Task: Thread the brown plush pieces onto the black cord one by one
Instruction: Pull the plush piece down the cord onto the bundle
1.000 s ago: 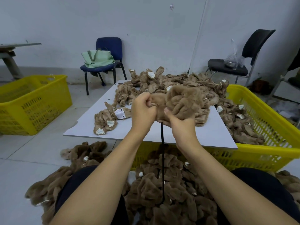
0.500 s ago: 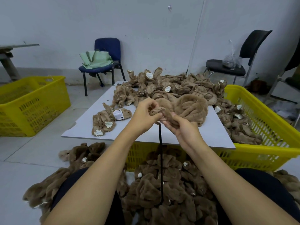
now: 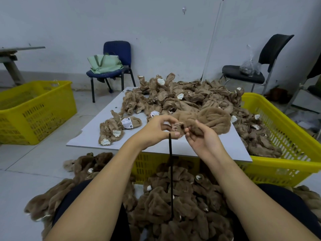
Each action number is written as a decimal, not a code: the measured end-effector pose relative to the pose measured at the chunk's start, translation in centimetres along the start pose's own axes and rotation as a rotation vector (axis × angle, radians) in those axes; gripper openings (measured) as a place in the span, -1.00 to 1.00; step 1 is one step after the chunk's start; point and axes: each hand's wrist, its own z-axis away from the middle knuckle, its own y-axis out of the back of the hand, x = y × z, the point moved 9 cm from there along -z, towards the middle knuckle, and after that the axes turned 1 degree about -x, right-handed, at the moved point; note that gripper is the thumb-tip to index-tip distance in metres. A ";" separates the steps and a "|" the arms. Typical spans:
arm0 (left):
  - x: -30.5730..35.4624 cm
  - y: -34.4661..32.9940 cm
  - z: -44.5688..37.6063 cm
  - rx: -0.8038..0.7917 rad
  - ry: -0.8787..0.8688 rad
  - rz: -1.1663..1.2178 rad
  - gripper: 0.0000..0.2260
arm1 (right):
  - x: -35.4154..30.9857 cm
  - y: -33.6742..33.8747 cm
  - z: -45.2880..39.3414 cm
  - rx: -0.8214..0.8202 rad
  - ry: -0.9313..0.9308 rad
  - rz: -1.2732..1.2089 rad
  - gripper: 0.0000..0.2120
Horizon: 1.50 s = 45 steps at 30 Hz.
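A black cord (image 3: 171, 171) runs straight up from a heap of threaded brown plush pieces (image 3: 173, 206) between my knees. My left hand (image 3: 157, 130) pinches the cord's top end between thumb and forefinger. My right hand (image 3: 199, 136) holds a brown plush piece (image 3: 213, 119) by a narrow part, right beside the cord's tip. The bulk of that piece lies on the grey board (image 3: 182, 150). A large pile of loose brown plush pieces (image 3: 182, 98) covers the far half of the board.
A yellow crate (image 3: 284, 136) under the board holds more plush pieces at the right. Another yellow crate (image 3: 34, 110) stands on the floor at the left. A blue chair (image 3: 114, 66) with a green bag and a black chair (image 3: 251, 72) stand by the wall.
Both hands have dropped lower and moved slightly apart. The plush piece came down from being lifted and bunched onto the board. The cord's tip now shows under my left thumb.
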 end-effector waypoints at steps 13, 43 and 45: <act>2.1 4.9 3.2 0.763 -0.108 -0.271 -0.66 | 1.6 -2.7 1.3 -0.220 -0.066 0.344 -0.86; 5.3 -2.5 10.5 0.531 -0.948 -0.874 -0.87 | 3.0 -0.3 1.8 -0.166 -0.061 0.336 -0.95; 5.4 -0.8 10.2 0.614 -0.861 -0.826 -0.90 | 3.0 -0.4 1.7 -0.131 -0.043 0.315 -0.86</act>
